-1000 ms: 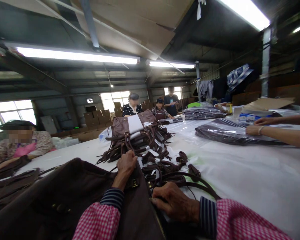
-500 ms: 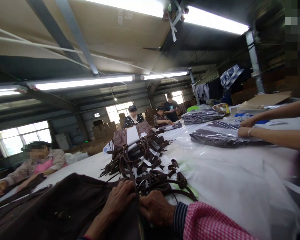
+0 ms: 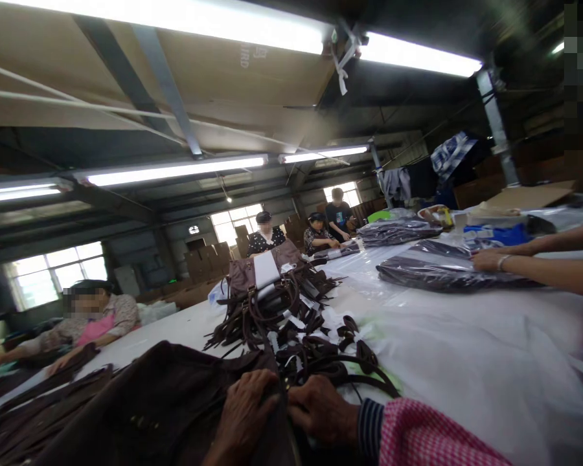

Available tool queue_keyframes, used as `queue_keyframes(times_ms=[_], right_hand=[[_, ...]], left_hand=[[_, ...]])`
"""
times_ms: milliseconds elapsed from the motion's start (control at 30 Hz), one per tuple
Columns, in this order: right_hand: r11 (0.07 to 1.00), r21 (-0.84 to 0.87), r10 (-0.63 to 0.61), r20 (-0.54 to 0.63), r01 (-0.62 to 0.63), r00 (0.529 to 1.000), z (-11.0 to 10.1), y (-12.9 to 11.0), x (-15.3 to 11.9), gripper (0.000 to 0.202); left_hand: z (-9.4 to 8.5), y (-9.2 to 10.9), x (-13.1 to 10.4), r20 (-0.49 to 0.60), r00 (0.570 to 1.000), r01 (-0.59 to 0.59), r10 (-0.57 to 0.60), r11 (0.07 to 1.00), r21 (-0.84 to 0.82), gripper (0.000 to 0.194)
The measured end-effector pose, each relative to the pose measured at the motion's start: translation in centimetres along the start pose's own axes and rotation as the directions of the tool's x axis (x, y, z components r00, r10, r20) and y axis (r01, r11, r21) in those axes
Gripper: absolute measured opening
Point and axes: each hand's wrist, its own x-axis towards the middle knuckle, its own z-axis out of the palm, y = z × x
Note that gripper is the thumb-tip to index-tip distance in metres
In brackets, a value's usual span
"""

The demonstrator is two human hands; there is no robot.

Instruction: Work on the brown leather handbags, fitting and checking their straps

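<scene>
A dark brown handbag [image 3: 170, 395] with small gold-coloured fittings fills the lower left, close in front of me. My left hand [image 3: 250, 411] is closed over its upper right edge, fingers bent across the fabric. Just to the right, my right hand [image 3: 323, 408] has its fingers curled in a pinch against the same edge; the exact spot they grip is hidden. Right behind my hands lies a heap of brown straps [image 3: 315, 349] with white tags. A stack of brown bags [image 3: 243, 275] with a white sheet on it rises beyond the straps.
Plastic-wrapped bags [image 3: 418, 268] lie on the white table [image 3: 447, 349] at right, where a co-worker's hands [image 3: 488, 261] rest on them. Clear plastic sheeting [image 3: 515, 388] covers the right front. Another person [image 3: 97, 323] works at left, and several stand at the far end.
The view has shifted slightly, so the scene sits a little lower and to the right. Both my hands stay at the handbag's edge. The co-worker's hands at right have shifted slightly over the wrapped bags.
</scene>
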Motion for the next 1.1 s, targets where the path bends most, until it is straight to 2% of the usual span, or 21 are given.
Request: queue_keyframes(times_ms=[367, 733, 800, 867, 933, 967, 1000, 1033, 1100], right_hand=[[0.989, 0.146, -0.021, -0.017, 0.023, 1.000, 0.7, 0.0, -0.5, 0.018], [0.984, 0.179, 0.018, 0.033, -0.024, 0.999, 0.5, -0.4, -0.8, 0.021], [0.978, 0.207, 0.017, 0.063, -0.029, 0.998, -0.2, -0.4, -0.6, 0.017], [0.955, 0.293, 0.028, 0.076, -0.049, 0.997, -1.8, 0.2, 0.2, 0.015], [0.880, 0.460, 0.121, 0.021, -0.117, 0.992, -4.7, 1.4, 2.0, 0.037], [0.812, 0.564, 0.206, -0.033, -0.152, 0.978, -6.7, 2.2, 3.2, 0.051], [0.731, 0.663, 0.313, -0.111, -0.164, 0.943, -8.8, 3.0, 4.4, 0.063], [0.661, 0.738, 0.422, -0.220, -0.133, 0.880, -10.9, 3.7, 5.5, 0.073], [0.578, 0.816, 0.566, -0.416, 0.018, 0.712, -14.6, 4.9, 7.5, 0.082]], left_hand=[[-0.4, 0.7, -0.7, -0.034, 0.998, -0.061, 0.058, 0.993, -0.096, 0.022], [-0.1, 0.4, -0.8, -0.046, 0.997, -0.060, 0.054, 0.990, -0.128, 0.021], [0.2, 0.3, -0.7, -0.055, 0.997, -0.057, 0.050, 0.990, -0.131, 0.021], [0.3, 0.2, -0.7, -0.059, 0.997, -0.051, 0.044, 0.990, -0.133, 0.020], [0.4, 0.2, -0.6, -0.050, 0.998, -0.038, 0.032, 0.990, -0.133, 0.020], [0.4, 0.2, -0.6, -0.039, 0.999, -0.033, 0.028, 0.991, -0.132, 0.020], [0.4, 0.1, -0.5, -0.024, 0.999, -0.029, 0.026, 0.991, -0.129, 0.020], [0.4, 0.1, -0.4, -0.016, 1.000, -0.025, 0.023, 0.992, -0.125, 0.020], [0.2, 0.2, -0.4, -0.007, 1.000, -0.020, 0.019, 0.993, -0.116, 0.021]])
